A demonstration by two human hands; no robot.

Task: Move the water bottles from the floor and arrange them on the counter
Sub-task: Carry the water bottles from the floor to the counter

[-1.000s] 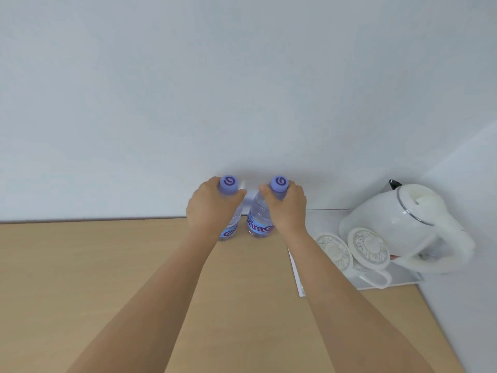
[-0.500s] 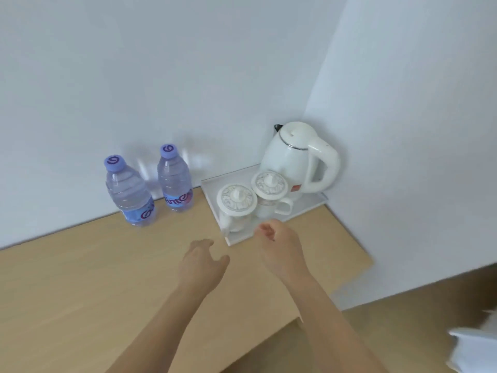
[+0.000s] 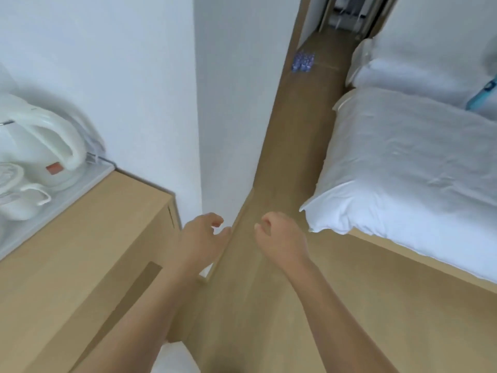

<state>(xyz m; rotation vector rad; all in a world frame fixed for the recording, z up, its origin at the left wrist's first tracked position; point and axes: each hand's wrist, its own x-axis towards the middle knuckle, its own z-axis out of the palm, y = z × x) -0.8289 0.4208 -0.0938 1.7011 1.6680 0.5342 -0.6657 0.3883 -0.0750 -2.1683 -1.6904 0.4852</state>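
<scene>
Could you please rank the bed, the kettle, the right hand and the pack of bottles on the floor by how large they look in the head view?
1. bed
2. kettle
3. right hand
4. pack of bottles

The pack lies far down the floor, so its small look owes much to distance.

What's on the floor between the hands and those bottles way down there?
Only bare wooden floor in the head view. It runs from the left hand and right hand to the bottles, between wall and bed.
</scene>
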